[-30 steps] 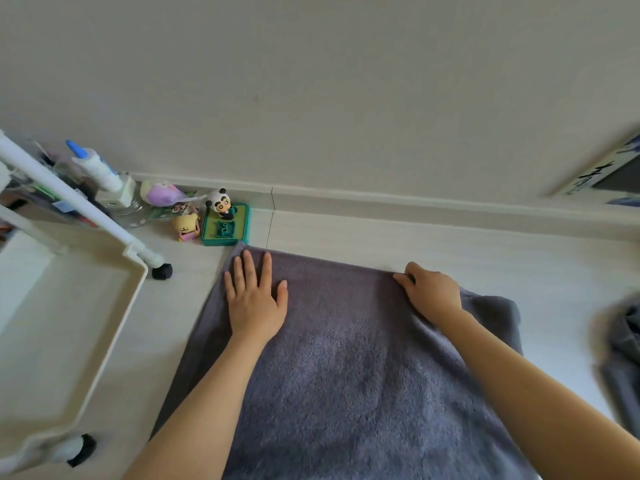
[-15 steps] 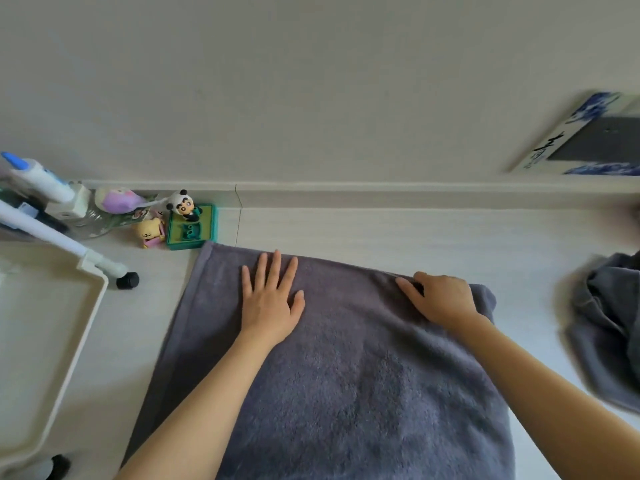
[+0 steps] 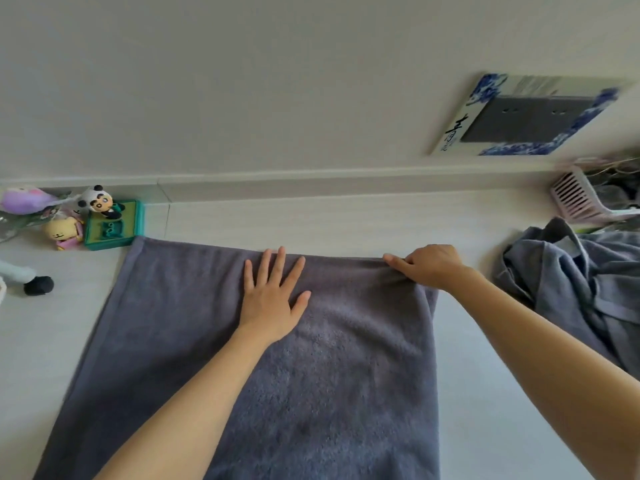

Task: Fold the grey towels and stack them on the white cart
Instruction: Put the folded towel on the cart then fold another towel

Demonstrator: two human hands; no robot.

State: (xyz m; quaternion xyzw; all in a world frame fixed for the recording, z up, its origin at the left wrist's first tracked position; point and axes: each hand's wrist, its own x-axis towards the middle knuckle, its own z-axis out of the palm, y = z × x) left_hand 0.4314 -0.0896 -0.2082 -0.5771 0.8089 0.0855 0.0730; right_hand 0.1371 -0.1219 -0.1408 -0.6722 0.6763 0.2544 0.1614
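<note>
I am looking down at the grey towel [image 3: 277, 358], which is lying spread on the pale floor [image 3: 502, 410] and filling the middle and lower part of the frame, its far edge running parallel to the skirting board. My left hand [image 3: 270, 299] is lying flat on it near that far edge, fingers straight and splayed, gripping nothing; I judge it is pinning the cloth so it stays put while the other side is worked. My right hand [image 3: 429, 266] is sitting at the upper right corner of the towel with fingers curled and pinching the edge, where the cloth is bunching slightly, probably to tug the corner square for a fold. At the right edge of the frame a crumpled heap of grey towels [image 3: 571, 289] is waiting, well apart. Small toy figures [image 3: 100, 206] are standing at the upper left, just beside the towel's far corner. At the left edge only a black caster [image 3: 38, 285] is showing.
</note>
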